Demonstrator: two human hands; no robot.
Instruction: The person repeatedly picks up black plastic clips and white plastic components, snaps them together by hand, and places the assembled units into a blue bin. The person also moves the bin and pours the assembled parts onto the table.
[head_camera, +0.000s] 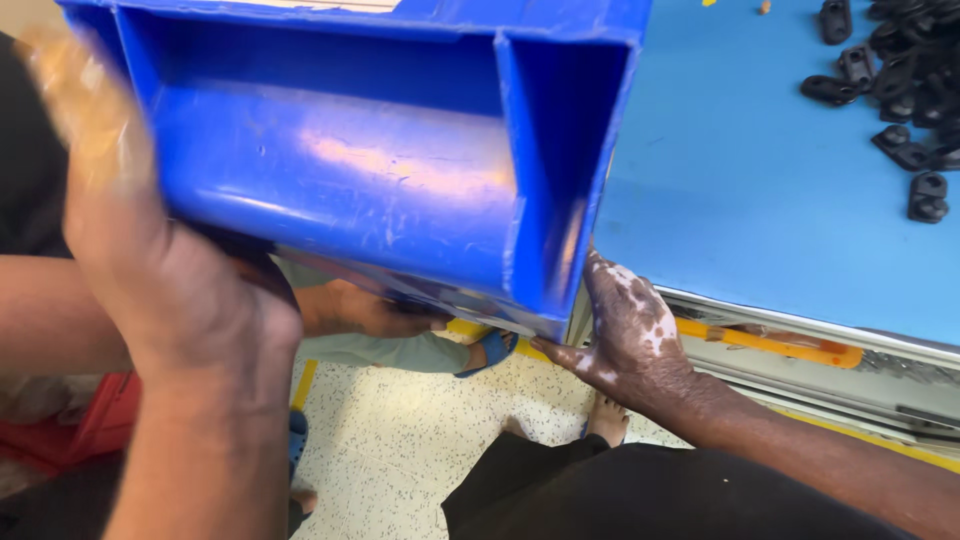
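1. Head view, looking straight down: a big blue plastic bin (380, 150) fills the upper left, tipped over so its open mouth faces the camera. It has an inner divider wall near its right end, and I can't see anything inside

2. The bin is held up in the air at the edge of the blue bench (760, 180), partly over the floor, its right end just at the bench edge

3. Left hand (150, 270) is blurry, wrapped around the bin's left end with the fingers curled under the lower edge, so that grip is closed on the bin

4. Right hand (625, 330) sits under the bin's lower right corner, fingers spread and pressed up against it, thumb pointing left. More of a flat support than a wrap, but it's bearing on the bin

5. Another person's hand (370, 312) reaches in from the left under the bin, touching its underside, forearm running across the frame

6. On the bench, top right, a loose pile of small black plastic parts (900, 90), well apart from the bin

7. Below is the speckled floor (400, 440), with feet in blue sandals (495, 350) near a yellow line, and something red (90, 425) at the far left
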